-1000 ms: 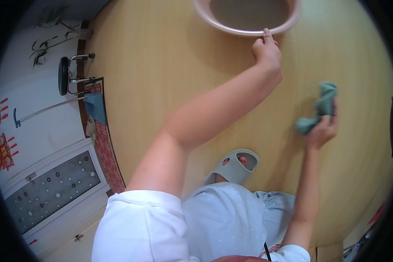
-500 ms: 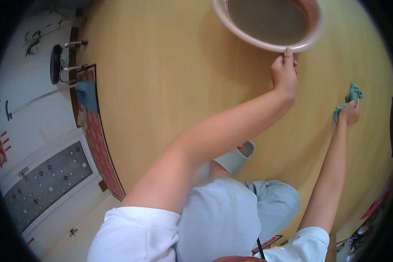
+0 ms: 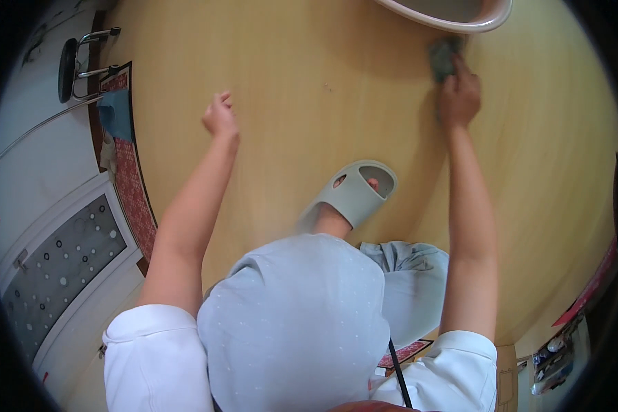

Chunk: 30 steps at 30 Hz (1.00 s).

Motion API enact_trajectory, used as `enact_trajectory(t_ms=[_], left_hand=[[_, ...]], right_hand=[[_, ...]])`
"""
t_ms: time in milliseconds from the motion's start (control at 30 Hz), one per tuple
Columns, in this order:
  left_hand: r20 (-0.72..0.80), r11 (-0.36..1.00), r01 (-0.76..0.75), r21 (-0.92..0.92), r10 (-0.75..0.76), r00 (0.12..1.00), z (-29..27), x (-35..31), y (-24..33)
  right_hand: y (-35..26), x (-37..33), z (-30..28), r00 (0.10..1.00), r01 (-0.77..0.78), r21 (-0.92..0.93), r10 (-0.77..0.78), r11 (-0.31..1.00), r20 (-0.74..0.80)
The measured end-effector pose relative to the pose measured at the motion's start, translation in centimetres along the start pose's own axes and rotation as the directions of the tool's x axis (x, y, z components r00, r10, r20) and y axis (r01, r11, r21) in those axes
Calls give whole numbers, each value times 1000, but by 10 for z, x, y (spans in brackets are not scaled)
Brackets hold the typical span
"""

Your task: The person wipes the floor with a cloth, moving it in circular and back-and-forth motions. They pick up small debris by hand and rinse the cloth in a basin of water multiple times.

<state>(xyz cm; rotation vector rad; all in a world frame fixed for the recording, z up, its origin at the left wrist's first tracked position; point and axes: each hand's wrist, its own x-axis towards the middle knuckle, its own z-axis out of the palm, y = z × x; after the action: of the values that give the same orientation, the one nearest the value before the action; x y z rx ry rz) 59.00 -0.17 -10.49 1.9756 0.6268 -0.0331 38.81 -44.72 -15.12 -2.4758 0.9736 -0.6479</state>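
My right hand (image 3: 461, 96) grips a bunched green cloth (image 3: 443, 59) just below the near rim of a pink basin (image 3: 460, 28). Greyish water shows in the basin, which the top edge of the view cuts off. Away to the left, my left hand (image 3: 221, 118) hovers above the floor with its fingers curled in and nothing in them. Small dark specks (image 3: 328, 87) lie on the light wood-look floor (image 3: 288, 130) between my two hands.
My foot in a pale slipper (image 3: 371, 185) rests on the floor near the middle. Along the left wall are a black stool (image 3: 67, 70), a blue long-handled dustpan (image 3: 115, 115), a red mat (image 3: 132, 185) and a door (image 3: 69, 264) with a dotted panel.
My left hand has let go of the basin rim and swung left. My right hand has carried the cloth left and away from me, to beside the basin. The basin sits higher in view.
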Motion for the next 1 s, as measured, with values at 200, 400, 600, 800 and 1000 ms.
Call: enact_trajectory(t_ms=[200,400,600,800,1000], left_hand=[[-317,968,59,243,22,948,-88,21,-42],[43,992,115,54,-117,992,-64,-18,-27],[312,993,-18,120,-21,950,-28,-51,-6],[454,986,-71,152,-6,891,-31,-66,-26],[527,962,-134,236,-11,850,-48,-80,-33]], right_hand=[[-93,-39,50,955,290,112,-294,950,20],[-142,-59,55,682,472,510,-665,719,304],[-131,-62,32,299,486,730,-876,480,378],[-109,-67,11,264,496,647,-810,580,524],[-80,-79,-18,394,436,660,-789,612,471]])
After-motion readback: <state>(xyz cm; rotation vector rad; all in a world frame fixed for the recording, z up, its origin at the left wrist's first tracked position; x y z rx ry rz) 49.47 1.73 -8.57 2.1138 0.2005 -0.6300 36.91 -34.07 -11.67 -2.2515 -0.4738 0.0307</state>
